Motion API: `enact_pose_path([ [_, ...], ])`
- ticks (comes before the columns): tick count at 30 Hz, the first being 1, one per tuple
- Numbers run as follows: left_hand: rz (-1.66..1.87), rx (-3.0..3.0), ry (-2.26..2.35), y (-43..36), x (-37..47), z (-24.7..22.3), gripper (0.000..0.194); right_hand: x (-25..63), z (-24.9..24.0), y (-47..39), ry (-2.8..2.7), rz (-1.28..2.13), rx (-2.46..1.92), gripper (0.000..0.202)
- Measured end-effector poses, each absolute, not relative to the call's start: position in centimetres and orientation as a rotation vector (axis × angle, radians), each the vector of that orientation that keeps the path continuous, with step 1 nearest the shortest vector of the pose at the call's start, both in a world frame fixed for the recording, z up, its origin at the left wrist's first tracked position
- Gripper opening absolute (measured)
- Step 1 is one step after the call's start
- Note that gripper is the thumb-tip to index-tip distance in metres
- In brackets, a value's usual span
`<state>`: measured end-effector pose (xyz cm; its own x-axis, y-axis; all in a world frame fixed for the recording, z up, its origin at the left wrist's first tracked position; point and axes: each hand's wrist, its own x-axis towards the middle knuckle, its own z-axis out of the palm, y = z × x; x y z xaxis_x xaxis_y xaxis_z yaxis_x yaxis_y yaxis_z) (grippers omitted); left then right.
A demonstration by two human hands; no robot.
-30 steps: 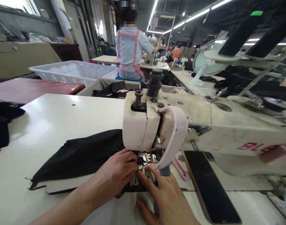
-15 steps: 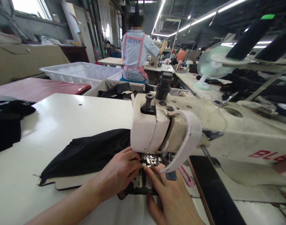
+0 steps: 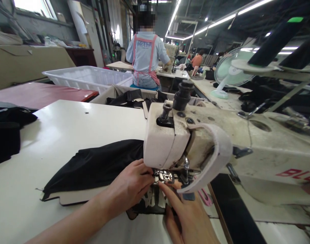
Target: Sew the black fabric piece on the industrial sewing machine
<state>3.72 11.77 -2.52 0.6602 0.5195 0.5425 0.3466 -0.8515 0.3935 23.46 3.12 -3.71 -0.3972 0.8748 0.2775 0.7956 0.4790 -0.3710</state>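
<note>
My left hand [image 3: 128, 186] has its fingers drawn together on the edge of a black fabric piece [image 3: 94, 166], just left of the presser foot [image 3: 166, 176]. Its fingertips partly cover what they pinch. The fabric spreads leftward over a pale stiff panel [image 3: 73, 197]. My right hand [image 3: 189, 217] lies in front of the foot, index finger stretched out towards it and thumb apart. Between both hands shows the sewing machine's worn metal plate [image 3: 151, 200]. The machine head [image 3: 167, 139] and its pale curved guard [image 3: 221, 152] hide part of the right fingers.
A pink loop-handled tool [image 3: 205, 197] and a long black strip [image 3: 236, 210] lie right of my hand. Dark cloth [image 3: 6, 135] sits at the left. Beyond the table are a fabric-filled bin [image 3: 129, 98], a white crate [image 3: 86, 76], a fan [image 3: 231, 69] and a seated co-worker [image 3: 145, 57].
The machine appears slightly further right as the view shifts. My right hand has drawn slightly right and down from the foot; my left hand stays nearly in place. The co-worker's raised arm has come down.
</note>
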Motion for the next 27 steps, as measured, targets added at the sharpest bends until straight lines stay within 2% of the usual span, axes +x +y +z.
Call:
enact_pose_path([
  [4,0.914,2.621,0.689,11.8,3.7,-1.8,0.024,23.0,-3.6,3.4,-2.316,0.324,-1.409,0.067],
  [10,0.843,2.598,0.658,12.1,3.5,-2.0,0.017,23.1,-3.3,3.4,-2.313,0.299,-1.447,0.065],
  [15,0.882,2.558,0.711,11.8,3.7,-2.3,0.022,22.9,-3.0,3.5,-2.305,0.159,-1.498,0.056],
  [19,0.982,2.518,0.773,11.9,3.9,-2.5,0.027,22.8,-3.4,3.6,-2.312,0.08,-1.492,0.058],
  [22,1.048,2.496,0.817,12.5,4.0,-2.7,0.025,22.9,-3.7,3.6,-2.302,0.095,-1.457,0.057],
  [27,1.058,2.496,0.829,13.4,4.1,-2.7,0.025,22.9,-3.5,3.5,-2.247,0.13,-1.408,0.045],
])
